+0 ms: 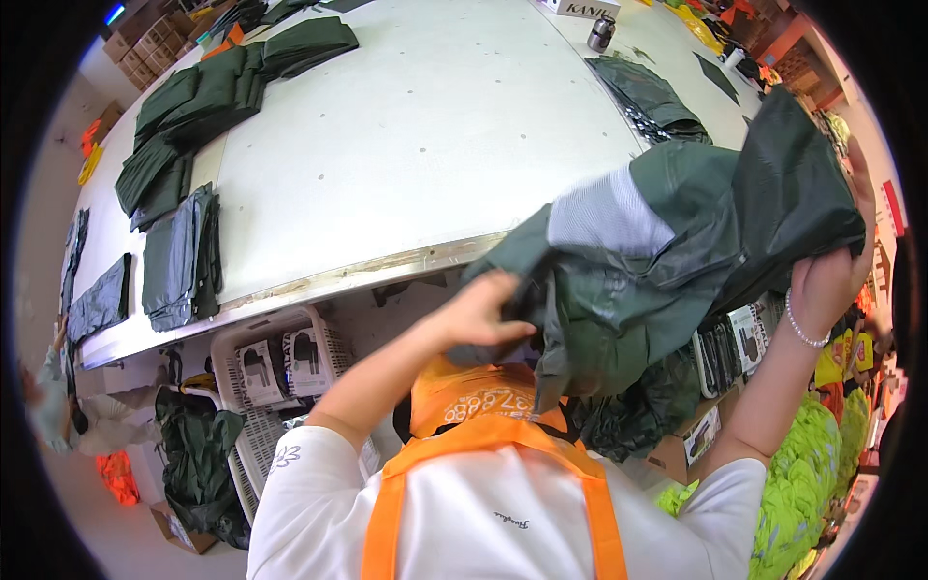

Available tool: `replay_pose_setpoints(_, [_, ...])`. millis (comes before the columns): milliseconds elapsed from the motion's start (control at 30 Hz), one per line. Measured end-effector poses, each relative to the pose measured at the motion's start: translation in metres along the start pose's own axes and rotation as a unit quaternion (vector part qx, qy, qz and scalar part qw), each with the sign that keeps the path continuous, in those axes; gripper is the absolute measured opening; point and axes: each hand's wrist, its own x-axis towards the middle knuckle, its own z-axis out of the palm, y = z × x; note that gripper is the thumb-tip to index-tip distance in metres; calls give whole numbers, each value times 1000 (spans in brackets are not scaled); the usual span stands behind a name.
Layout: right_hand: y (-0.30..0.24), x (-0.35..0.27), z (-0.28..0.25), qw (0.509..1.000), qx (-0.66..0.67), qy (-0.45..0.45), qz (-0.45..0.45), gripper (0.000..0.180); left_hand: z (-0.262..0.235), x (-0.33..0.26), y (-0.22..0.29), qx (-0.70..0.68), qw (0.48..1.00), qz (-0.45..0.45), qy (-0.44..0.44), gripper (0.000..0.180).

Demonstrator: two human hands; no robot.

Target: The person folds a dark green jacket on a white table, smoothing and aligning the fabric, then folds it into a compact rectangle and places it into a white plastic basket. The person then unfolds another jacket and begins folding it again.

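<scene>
Both hands hold a dark green garment raised just off the white table's near edge; left hand grips its lower fold; right hand clenches its upper right end; folded green garments lie along the far left edge.

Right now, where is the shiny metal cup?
The metal cup stands at the far edge of the white table, toward the right, just beyond a pile of dark green garments.
</scene>
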Motion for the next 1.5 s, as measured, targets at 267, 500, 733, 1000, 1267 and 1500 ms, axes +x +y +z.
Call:
replay_pose_setpoints(267, [31, -39, -64, 913, -227, -278, 194, 34, -70, -60, -51, -11, 959, -205, 194, 13])
replay_pose_setpoints(500, [16, -105, -75, 929, 72, -279, 234, 21, -163, -130, 69, 102, 948, 18, 302, 25])
replay_pose_setpoints(733, [-33, -105, -37, 936, 177, -218, 210, 21, -218, -162, 120, 292, 863, 203, 358, 43])
replay_pose_setpoints(1000, [56, -13, -11, 924, -362, -38, -113, 14, -286, -112, 135, 503, 707, 160, 470, 30])
replay_pose_setpoints(1267, [323, 194, 124, 872, -354, -148, -303, 14, -399, 116, 19, 528, 717, -144, 432, 42])
replay_pose_setpoints(1500, [637, 121, 256, 881, -329, -325, -104, 10, -426, 206, -262, 558, 663, -421, 268, 67])
